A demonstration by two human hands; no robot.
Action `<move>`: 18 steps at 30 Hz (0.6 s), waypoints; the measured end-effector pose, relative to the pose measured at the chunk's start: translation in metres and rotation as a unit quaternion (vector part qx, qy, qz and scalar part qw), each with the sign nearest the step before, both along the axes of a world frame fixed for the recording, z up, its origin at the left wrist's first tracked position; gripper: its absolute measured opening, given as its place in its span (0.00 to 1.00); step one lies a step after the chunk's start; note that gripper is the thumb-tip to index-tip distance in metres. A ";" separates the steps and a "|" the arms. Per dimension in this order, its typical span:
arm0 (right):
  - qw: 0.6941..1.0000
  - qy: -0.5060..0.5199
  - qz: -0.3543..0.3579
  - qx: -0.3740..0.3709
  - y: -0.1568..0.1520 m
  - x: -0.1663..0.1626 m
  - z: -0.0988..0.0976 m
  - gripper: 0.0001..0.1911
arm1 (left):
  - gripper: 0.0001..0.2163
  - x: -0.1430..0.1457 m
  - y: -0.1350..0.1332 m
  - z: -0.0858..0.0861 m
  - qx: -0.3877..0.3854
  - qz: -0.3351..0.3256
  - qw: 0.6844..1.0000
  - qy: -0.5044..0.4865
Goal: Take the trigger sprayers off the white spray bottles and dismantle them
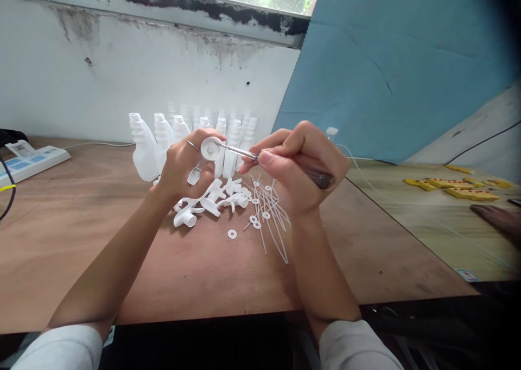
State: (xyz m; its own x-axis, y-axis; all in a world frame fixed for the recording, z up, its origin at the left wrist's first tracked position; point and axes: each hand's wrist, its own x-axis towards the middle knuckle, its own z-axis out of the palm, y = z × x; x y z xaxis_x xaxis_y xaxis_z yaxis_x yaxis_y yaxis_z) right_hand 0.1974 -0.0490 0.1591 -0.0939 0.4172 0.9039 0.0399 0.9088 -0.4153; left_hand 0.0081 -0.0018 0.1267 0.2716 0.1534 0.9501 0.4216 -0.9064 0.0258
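My left hand [185, 161] is closed around a white plastic spray trigger head [209, 150], its round collar opening turned toward me. In my right hand [305, 166] is a thin screwdriver [240, 151], its metal tip at the collar's rim. Whether the tip touches the inside cannot be told. Below my hands lie several loose white spray heads [186, 217] in a heap. Beside them are thin clear dip tubes [277, 218], and small white washers [232, 234] lie on and near the tubes.
White bottles [144, 150] stand in rows behind my hands. A power strip [35, 161] lies at the left on the brown table [195, 288]. On the adjoining table are yellow pieces [470, 193] and another person's hand [499, 218]. A white cable [391, 204] crosses the right side.
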 end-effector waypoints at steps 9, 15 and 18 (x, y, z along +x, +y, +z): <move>0.996 -0.052 0.013 -0.075 0.013 0.021 0.007 0.11 | 0.18 0.003 -0.003 0.003 -0.024 -0.074 0.991 0.108; 0.989 0.024 0.103 -0.106 0.021 0.021 0.012 0.13 | 0.15 0.006 -0.003 0.000 -0.081 -0.138 0.983 0.093; 0.989 0.027 0.105 -0.104 0.030 0.022 0.008 0.14 | 0.12 0.007 -0.005 0.001 -0.102 -0.151 0.980 0.083</move>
State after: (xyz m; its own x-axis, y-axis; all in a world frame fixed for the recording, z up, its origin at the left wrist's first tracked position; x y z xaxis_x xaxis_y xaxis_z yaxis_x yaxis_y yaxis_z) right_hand 0.2190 -0.0192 0.1673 -0.1517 0.5713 0.8066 -0.1679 0.7893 -0.5906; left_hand 0.0151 -0.0066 0.1281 0.4828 0.2247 0.8464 0.1491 -0.9735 0.1733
